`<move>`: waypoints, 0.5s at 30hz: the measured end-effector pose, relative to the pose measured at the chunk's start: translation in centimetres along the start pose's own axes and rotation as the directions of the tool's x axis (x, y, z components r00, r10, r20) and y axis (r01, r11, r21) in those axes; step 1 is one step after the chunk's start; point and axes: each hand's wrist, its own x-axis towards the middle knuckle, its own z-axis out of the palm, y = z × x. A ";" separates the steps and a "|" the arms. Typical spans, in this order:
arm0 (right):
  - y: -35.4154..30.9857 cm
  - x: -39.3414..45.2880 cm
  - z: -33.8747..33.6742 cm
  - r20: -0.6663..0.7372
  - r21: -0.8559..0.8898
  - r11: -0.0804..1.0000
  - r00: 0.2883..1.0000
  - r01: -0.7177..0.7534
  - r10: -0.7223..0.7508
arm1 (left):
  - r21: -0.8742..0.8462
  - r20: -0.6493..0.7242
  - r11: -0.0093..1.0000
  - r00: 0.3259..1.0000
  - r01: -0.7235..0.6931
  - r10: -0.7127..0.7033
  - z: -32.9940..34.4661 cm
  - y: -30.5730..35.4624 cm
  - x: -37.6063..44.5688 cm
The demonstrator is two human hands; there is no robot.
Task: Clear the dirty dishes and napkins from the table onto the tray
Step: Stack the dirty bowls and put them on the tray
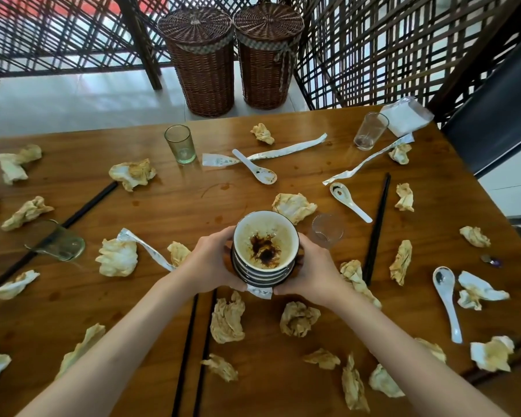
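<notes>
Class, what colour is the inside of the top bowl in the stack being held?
Cream, with a dark brown sauce stain in the top bowl; head view.

A stack of bowls [265, 251] sits mid-table [175, 203] between the left hand [212, 261] and the right hand [312, 270]. Crumpled napkins [118, 255] lie all around. Two spoons [254, 167] lie behind the stack, chopsticks [197, 353] before it, two baskets [202, 58] beyond the table.

A brown wooden table [178, 206] fills the lower view. At twelve o'clock two lidded wicker baskets [203, 58] stand side by side on pale floor tiles [73, 94], backed by dark lattice screens [373, 49] with daylight showing through.
</notes>
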 end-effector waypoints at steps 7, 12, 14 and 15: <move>-2.2 -2.0 -1.1 -0.047 0.011 1.000 0.999 -0.013 0.013 | 0.023 0.027 0.998 0.998 -0.060 0.060 -1.7 2.4 -1.5; -3.7 -4.5 -2.7 -0.089 -0.002 0.998 0.994 -0.059 0.058 | 0.066 0.075 0.989 0.989 -0.134 0.129 -2.6 6.0 -3.0; -4.0 -5.8 -3.5 -0.112 -0.001 0.997 0.990 -0.080 0.079 | 0.073 0.102 0.984 0.983 -0.162 0.154 -2.6 7.5 -3.5; -4.1 -6.5 -3.9 -0.125 0.002 0.996 0.988 -0.087 0.086 | 0.076 0.111 0.981 0.979 -0.181 0.172 -2.5 8.3 -3.7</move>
